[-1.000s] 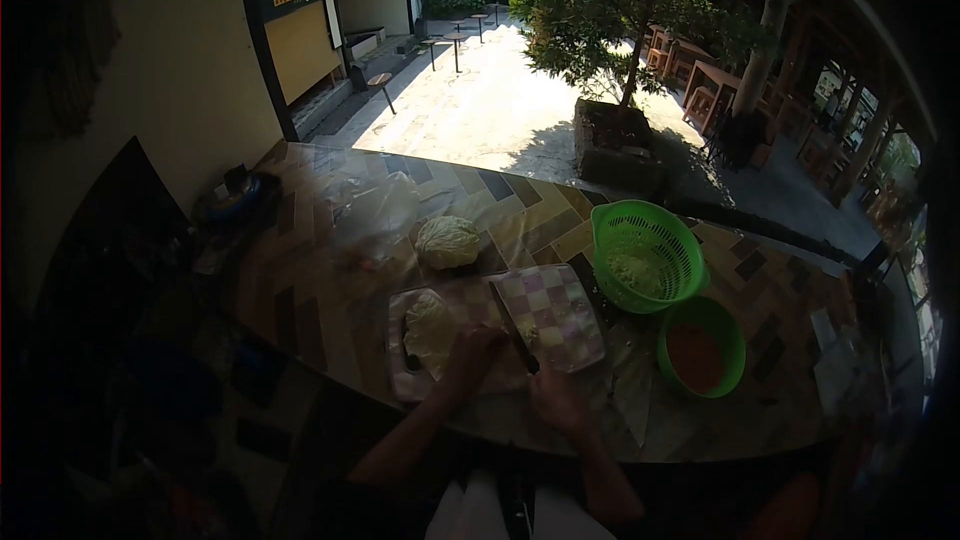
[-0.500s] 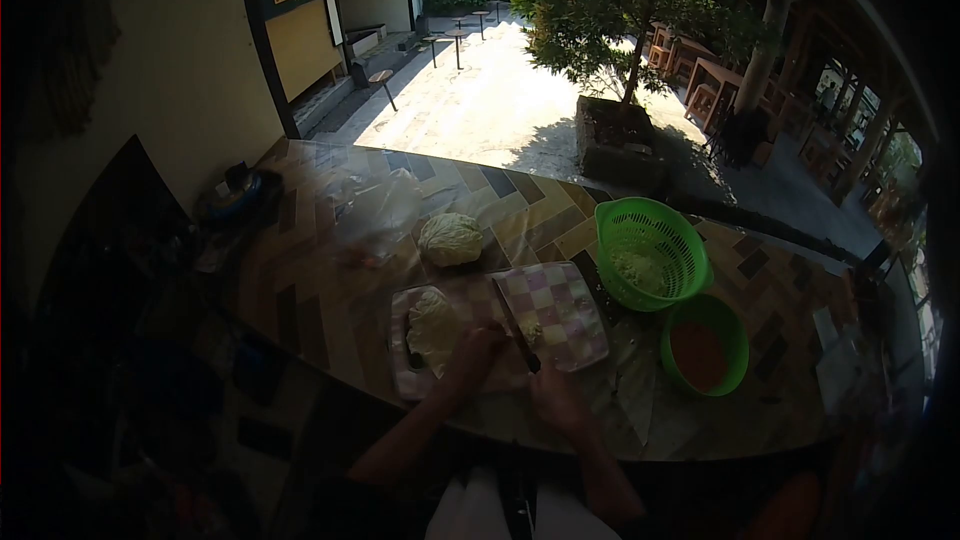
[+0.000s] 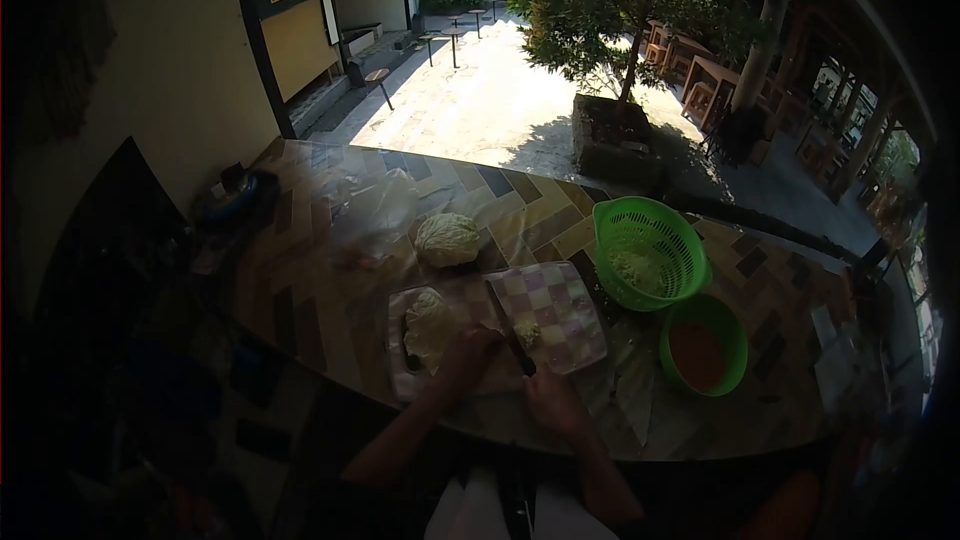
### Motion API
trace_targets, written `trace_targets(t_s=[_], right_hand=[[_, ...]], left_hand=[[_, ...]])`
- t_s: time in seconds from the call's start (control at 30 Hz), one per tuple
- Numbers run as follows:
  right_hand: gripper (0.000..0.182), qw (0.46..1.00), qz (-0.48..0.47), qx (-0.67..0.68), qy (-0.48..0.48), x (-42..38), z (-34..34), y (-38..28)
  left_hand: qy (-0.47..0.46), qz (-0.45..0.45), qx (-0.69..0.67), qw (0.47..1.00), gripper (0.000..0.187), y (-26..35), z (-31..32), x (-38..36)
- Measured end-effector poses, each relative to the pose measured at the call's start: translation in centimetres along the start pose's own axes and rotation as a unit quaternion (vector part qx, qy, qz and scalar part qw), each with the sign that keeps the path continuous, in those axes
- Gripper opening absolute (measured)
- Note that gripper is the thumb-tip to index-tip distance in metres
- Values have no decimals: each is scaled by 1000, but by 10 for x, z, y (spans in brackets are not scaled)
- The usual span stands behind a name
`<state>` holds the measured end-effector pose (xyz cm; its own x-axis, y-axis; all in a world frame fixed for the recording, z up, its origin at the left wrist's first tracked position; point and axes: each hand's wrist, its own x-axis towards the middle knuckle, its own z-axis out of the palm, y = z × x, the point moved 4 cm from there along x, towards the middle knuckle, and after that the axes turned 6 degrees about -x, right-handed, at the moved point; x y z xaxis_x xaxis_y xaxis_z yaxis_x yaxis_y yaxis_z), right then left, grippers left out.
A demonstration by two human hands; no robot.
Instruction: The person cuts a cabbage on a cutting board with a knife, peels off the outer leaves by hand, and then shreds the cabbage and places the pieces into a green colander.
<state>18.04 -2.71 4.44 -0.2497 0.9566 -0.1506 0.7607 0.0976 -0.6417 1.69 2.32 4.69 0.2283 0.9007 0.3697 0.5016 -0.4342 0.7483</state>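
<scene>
My right hand [image 3: 550, 395] is wrapped round the handle of a knife [image 3: 508, 328], whose blade points away from me over the pink-and-white checked cutting board [image 3: 558, 292]. Close to the left side of the blade, my left hand [image 3: 470, 355] is curled with its fingers together; what they hold is hidden in shadow. Pale cut cabbage [image 3: 428, 325] lies on the board's left part, just beyond my left hand. A small heap of chopped cabbage [image 3: 527, 330] sits right of the blade. Behind the board rests a whole pale cabbage [image 3: 447, 240].
On the right stands a green colander [image 3: 655, 240] with pale shreds inside. Nearer me, a green bowl [image 3: 735, 345] holds something reddish-orange. Clear plastic [image 3: 375, 205] lies at the table's back left. Beyond the table [image 3: 300, 250] are a courtyard and a planted tree [image 3: 625, 90].
The whole view has shifted very slightly. Both hands and the knife stay in nearly the same place over the board.
</scene>
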Motion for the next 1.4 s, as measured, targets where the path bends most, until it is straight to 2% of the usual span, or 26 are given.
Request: trace_targets(t_s=[0.23,0.33,0.43,0.53,0.63,0.73,0.83,0.93,1.03,1.23,1.4], right_hand=[[34,995,79,8,63,-5,27,-18],[34,997,74,-31,0,13,7,-18],[33,999,-6,-45,-12,11,-6,-6],[32,998,59,-27,-16,-8,-7,-19],[36,993,114,-27,9,-10,30,-7],[32,995,68,-19,77,0,29,-6],[32,999,38,-13,-15,14,-2,-10],[32,999,42,-5,-34,6,-11,-14],[33,998,58,4,5,-8,9,-18],[35,995,92,-14,36,3,32,-20],[37,997,53,-25,-40,9,6,-15]], left_hand=[[-11,-14,-5,1000,19,-7,-1,0],[-10,48,-14,999,21,-2,-5,-3],[21,58,3,998,21,-11,3,-4],[22,-18,-38,999,18,-14,3,-3],[49,-32,-23,998,16,-3,-4,-2],[40,-23,-26,999,15,-1,-7,1],[15,-13,-52,998,14,-14,-4,1],[30,-63,-51,996,13,-12,-4,-2],[26,-22,-65,997,14,-8,-7,-1],[20,-7,-35,999,14,-8,-7,-3],[-19,-20,-3,1000,14,-20,-3,-2]])
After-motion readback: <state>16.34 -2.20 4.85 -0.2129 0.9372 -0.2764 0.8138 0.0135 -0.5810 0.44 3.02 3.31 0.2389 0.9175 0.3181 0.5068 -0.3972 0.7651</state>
